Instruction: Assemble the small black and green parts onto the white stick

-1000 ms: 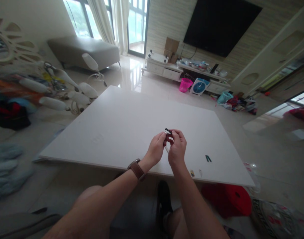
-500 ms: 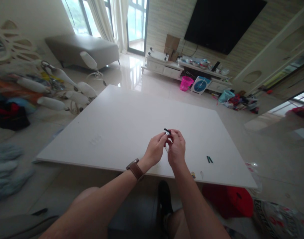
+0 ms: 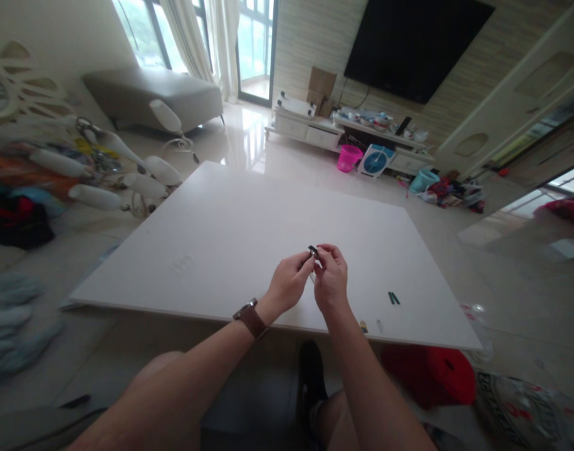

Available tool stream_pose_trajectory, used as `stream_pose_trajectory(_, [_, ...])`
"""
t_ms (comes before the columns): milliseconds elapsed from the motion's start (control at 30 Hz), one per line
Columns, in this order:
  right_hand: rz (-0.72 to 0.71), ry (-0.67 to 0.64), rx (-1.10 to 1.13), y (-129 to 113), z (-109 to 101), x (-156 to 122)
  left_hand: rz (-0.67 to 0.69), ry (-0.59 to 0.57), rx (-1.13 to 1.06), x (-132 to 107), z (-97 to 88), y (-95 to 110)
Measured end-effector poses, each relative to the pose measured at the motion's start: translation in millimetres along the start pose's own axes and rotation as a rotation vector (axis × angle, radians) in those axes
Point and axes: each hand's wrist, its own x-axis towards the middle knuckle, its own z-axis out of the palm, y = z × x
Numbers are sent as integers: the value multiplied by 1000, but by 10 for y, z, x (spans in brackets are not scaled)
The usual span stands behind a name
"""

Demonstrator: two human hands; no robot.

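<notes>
My left hand (image 3: 289, 283) and my right hand (image 3: 331, 280) meet above the near part of a large white board (image 3: 221, 238). Together their fingertips pinch a small black part (image 3: 312, 250), with a thin pale piece showing just below it between the hands. A brown watch strap sits on my left wrist. To the right of my hands, two small dark green pieces (image 3: 393, 298) lie on the board. Two tiny items (image 3: 370, 326) rest near the board's front edge.
A red object (image 3: 432, 374) sits on the floor under the board's right front corner, with a printed bag (image 3: 526, 410) beside it. White lamp arms (image 3: 127, 169) and clutter lie at the left. A pink basket (image 3: 349, 158) and a TV cabinet stand far back.
My hands have stayed together on the small black part, shifting only slightly left. The view has shifted a little.
</notes>
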Motion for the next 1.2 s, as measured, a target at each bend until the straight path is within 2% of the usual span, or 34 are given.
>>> stream_pose_trajectory(333, [34, -49, 48, -39, 68, 45, -22, 0, -209, 142, 34, -12])
stream_pose_trajectory(500, [46, -139, 52, -98, 39, -57, -25, -23, -343, 88, 53, -32])
stream_pose_trajectory(667, [48, -164, 90, -152, -13, -145, -20, -34, -393, 8, 87, -49])
stream_pose_trajectory(900, [109, -174, 189, -182, -44, -137, -5, -93, -379, -3, 112, -91])
stream_pose_trajectory(1200, [170, -148, 248, -165, 5, -21, -4, -57, -507, 110, 178, -110])
